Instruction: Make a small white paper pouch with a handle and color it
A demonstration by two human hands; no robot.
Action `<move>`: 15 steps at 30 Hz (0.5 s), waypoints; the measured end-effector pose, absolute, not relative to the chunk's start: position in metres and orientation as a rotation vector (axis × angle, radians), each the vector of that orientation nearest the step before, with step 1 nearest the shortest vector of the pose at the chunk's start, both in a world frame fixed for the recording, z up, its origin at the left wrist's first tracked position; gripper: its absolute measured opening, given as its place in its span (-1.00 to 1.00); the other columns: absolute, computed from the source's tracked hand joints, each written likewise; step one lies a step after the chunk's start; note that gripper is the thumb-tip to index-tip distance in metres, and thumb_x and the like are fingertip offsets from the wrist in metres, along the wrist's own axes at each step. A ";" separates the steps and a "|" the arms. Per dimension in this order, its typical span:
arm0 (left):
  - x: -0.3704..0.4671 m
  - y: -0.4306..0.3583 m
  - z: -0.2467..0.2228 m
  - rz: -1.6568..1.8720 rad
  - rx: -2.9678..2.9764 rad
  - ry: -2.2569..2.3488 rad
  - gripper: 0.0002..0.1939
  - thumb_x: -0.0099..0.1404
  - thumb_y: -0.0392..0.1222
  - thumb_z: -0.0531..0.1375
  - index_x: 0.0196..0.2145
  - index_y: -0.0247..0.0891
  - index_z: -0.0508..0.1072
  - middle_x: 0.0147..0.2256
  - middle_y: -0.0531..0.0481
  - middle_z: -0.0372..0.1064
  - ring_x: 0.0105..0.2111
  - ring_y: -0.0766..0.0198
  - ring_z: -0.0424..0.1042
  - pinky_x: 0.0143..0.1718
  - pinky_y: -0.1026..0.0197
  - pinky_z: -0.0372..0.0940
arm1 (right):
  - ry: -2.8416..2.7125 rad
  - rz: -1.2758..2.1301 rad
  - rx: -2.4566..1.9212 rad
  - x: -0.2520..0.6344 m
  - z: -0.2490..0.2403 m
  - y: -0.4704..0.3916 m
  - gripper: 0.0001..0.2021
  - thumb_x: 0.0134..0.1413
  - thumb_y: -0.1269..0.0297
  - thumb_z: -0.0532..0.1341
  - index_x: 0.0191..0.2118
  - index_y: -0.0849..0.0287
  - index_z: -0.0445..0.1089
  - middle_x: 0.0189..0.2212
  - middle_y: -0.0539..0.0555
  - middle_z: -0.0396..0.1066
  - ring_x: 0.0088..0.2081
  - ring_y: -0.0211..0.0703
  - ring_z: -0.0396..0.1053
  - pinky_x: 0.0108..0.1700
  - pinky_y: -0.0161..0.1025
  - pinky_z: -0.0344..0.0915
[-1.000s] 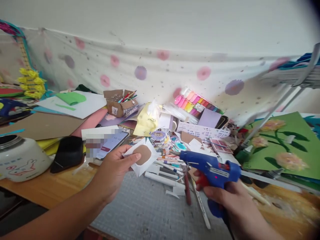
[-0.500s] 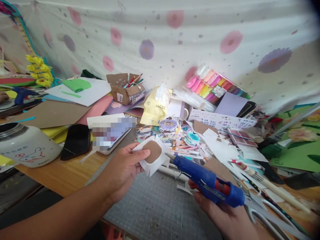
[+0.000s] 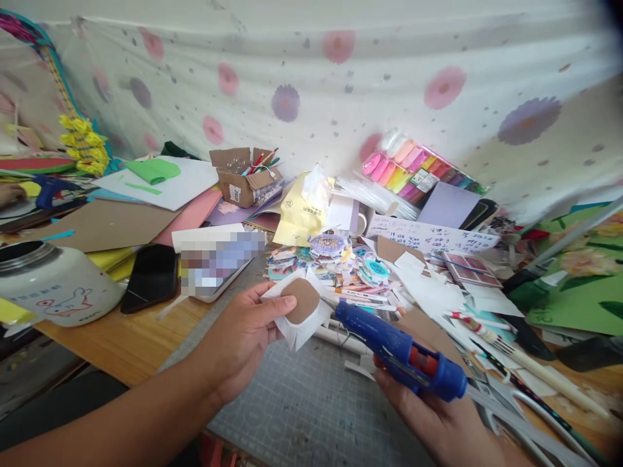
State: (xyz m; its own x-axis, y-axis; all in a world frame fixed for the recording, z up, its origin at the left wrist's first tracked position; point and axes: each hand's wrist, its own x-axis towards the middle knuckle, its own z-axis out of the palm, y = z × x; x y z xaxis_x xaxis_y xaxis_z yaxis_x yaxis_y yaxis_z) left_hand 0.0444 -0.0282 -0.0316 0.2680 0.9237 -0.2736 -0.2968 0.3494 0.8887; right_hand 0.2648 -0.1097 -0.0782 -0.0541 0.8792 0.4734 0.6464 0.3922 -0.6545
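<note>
L hand [image 3: 248,337] pinching brown/white paper pc [image 3: 300,301]; R hand [image 3: 428,415] wrapped round blue glue gun [image 3: 396,347], nozzle nr paper.

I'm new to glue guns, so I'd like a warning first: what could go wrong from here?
Burn: the glue gun's tip, in the right hand, points at the paper piece, near the left hand's fingers; if hot, it could scald them.

Stray glue: drips might land on the mat below.

Spill: the jar stands open by the black phone; any liquid inside could reach it if knocked.
</note>
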 end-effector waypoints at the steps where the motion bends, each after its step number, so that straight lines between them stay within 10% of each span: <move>1: 0.044 -0.029 -0.031 0.962 0.827 0.934 -0.74 0.14 -0.26 0.25 -0.16 -0.29 0.46 -0.22 -0.17 0.53 -0.27 0.11 0.50 -0.29 0.17 0.35 | -1.798 0.337 -1.324 0.266 -0.080 -0.110 -0.86 0.07 0.32 0.16 -0.20 0.07 0.29 -0.40 -0.01 0.46 -0.41 -0.15 0.46 -0.34 -0.28 0.43; 15: 0.045 -0.025 -0.029 1.039 0.832 0.936 -0.80 0.12 -0.31 0.27 -0.24 -0.25 0.49 -0.27 -0.05 0.54 -0.33 0.25 0.50 -0.37 0.30 0.37 | -1.899 0.262 -1.264 0.261 -0.064 -0.109 -0.89 0.05 0.40 0.13 -0.42 0.06 0.18 -0.51 -0.01 0.36 -0.43 -0.13 0.39 -0.44 -0.28 0.34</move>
State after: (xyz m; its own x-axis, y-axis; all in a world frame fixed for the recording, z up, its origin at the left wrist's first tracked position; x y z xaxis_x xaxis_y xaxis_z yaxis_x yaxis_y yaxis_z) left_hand 0.0452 -0.0252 -0.0290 0.2200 0.9481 -0.2297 -0.3266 0.2935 0.8984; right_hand 0.2612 -0.1093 -0.0641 -0.1592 0.8426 0.5145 0.6718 0.4743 -0.5689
